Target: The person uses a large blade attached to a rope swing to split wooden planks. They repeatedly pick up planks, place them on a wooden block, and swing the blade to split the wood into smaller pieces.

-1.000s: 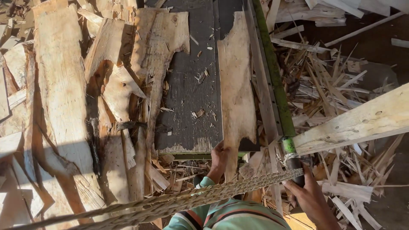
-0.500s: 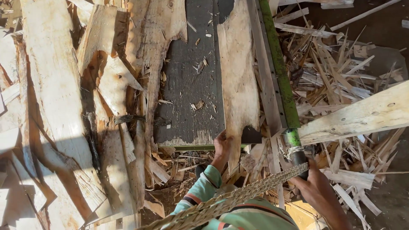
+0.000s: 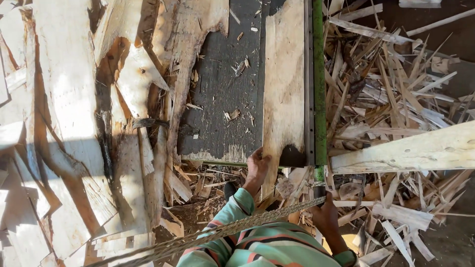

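My left hand point(image 3: 258, 165) grips the near edge of a pale, thin wood veneer strip point(image 3: 283, 84) that lies along the right side of a dark worn table point(image 3: 222, 99). My right hand point(image 3: 324, 217) is closed around the dark lower handle of a long green bar point(image 3: 319, 89) that runs along the table's right edge. A rough twisted rope point(image 3: 217, 233) crosses in front of my striped teal sleeve point(image 3: 232, 217), between the camera and my arms.
Large torn veneer sheets point(image 3: 64, 109) pile up on the left. A heap of splintered wood strips point(image 3: 391, 79) covers the ground on the right. A thick pale plank point(image 3: 405, 151) juts in from the right edge.
The view has swung left and slightly nearer, so table and bar now stand upright in frame. My left hand stays on the veneer's near edge and my right hand stays on the bar's handle.
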